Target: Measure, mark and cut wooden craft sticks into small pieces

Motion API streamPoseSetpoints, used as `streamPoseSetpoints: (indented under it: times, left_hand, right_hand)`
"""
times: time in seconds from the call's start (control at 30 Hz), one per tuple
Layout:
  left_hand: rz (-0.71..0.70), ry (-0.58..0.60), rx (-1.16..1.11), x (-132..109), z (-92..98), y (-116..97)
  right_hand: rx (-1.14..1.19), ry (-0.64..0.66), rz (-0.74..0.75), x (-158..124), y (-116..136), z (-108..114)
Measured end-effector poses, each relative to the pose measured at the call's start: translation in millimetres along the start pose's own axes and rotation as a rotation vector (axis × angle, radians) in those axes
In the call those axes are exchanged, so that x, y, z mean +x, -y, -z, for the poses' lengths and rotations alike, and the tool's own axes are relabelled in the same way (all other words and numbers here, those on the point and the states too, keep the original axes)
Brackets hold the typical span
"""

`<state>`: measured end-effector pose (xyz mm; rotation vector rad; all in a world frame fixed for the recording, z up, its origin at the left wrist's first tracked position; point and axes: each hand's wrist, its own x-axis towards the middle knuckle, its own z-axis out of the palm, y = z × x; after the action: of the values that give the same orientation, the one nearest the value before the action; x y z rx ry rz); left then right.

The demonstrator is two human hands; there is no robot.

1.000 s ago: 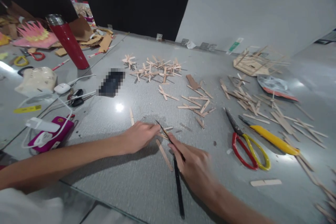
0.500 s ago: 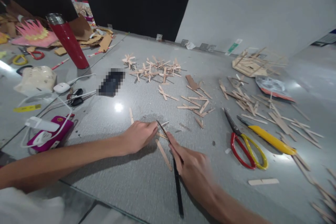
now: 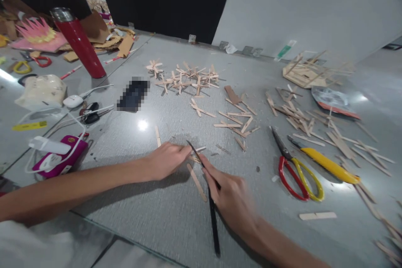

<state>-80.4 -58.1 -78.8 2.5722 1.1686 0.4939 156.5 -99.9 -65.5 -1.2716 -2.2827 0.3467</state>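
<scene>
My right hand point(image 3: 230, 197) grips a long black knife point(image 3: 213, 222), its thin blade tip pointing up-left at a small wooden stick piece point(image 3: 195, 155). My left hand point(image 3: 168, 160) lies on the grey table with fingers closed, pinching down that small stick piece just left of the blade. A whole wooden craft stick point(image 3: 197, 182) lies between the two hands.
Red-and-yellow scissors point(image 3: 293, 167) and a yellow-handled cutter point(image 3: 326, 165) lie to the right among scattered sticks. Glued stick crosses point(image 3: 188, 77) sit further back. A red flask point(image 3: 80, 46), a blurred phone point(image 3: 133, 94), a mouse point(image 3: 73, 100) and a pink power bank point(image 3: 59, 157) occupy the left.
Both hands stay at the same spot with the knife on the stick piece; only the camera view has shifted slightly.
</scene>
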Motion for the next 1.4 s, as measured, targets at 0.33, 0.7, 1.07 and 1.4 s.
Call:
streamPoseSetpoints:
  times: [0.33, 0.7, 1.07, 1.4]
  left_hand:
    - [0.082, -0.078, 0.022, 2, -4.9, -5]
    - [0.082, -0.066, 0.02, 1, -6.5, -3]
    - [0.07, -0.05, -0.083, 3, -4.5, -3]
    - [0.194, -0.096, -0.337, 10, 13.9, -8]
  right_hand:
    - [-0.032, 0.004, 0.029, -8, 2, 0]
    - [-0.015, 0.03, 0.017, 3, 3, 4]
    - [0.014, 0.076, 0.02, 6, 0, 6]
    - [-0.018, -0.038, 0.025, 3, 8, 16]
